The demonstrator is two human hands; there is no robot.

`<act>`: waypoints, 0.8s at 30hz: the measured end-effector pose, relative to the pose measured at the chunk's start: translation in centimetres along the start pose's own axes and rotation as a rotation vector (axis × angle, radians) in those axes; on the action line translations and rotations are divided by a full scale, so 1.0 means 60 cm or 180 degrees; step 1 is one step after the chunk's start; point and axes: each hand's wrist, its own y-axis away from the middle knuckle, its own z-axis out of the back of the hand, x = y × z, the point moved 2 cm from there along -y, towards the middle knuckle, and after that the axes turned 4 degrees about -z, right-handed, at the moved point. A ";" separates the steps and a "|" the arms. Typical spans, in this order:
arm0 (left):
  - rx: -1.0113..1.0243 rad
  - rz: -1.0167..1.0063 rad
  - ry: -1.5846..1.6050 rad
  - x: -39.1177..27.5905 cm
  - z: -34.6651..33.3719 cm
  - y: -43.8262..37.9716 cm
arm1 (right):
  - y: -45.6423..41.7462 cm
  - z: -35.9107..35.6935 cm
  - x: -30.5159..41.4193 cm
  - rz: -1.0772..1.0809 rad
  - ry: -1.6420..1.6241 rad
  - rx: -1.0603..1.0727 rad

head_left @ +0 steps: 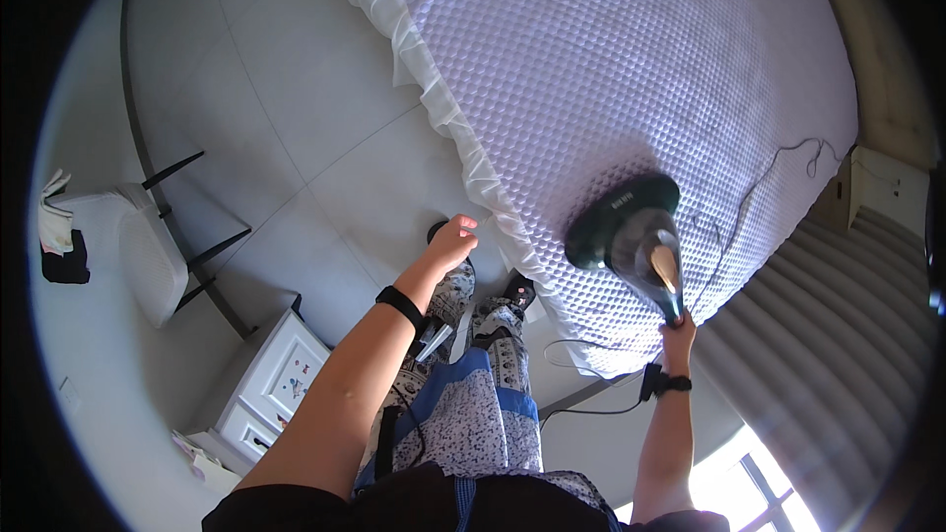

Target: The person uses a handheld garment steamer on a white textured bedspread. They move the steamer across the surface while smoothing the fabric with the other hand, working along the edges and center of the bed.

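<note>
My right hand (678, 336) is closed around the handle of a handheld mattress vacuum cleaner (635, 233). Its wide dark green head rests on a bed's white quilted cover (547, 81), and a clear dust cup with a gold-coloured part sits behind the head. A thin cord (724, 258) runs over the cover near that hand. Held over the floor beside the bed, my left hand (452, 242) is empty, its fingers loosely bent and the thumb a little apart. Each wrist wears a black band.
A ruffled white bed skirt (443, 107) edges the mattress. On the left stand a white chair (151, 251) with dark legs and a white cabinet (277, 384). Grey curtains (813, 325) hang at right above a bright window (746, 488). A dark cable (591, 411) trails near my body.
</note>
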 end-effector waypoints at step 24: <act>-0.0646 0.0148 0.0620 -0.032 0.160 0.074 | -0.194 -0.271 0.655 0.2037 0.1048 0.0540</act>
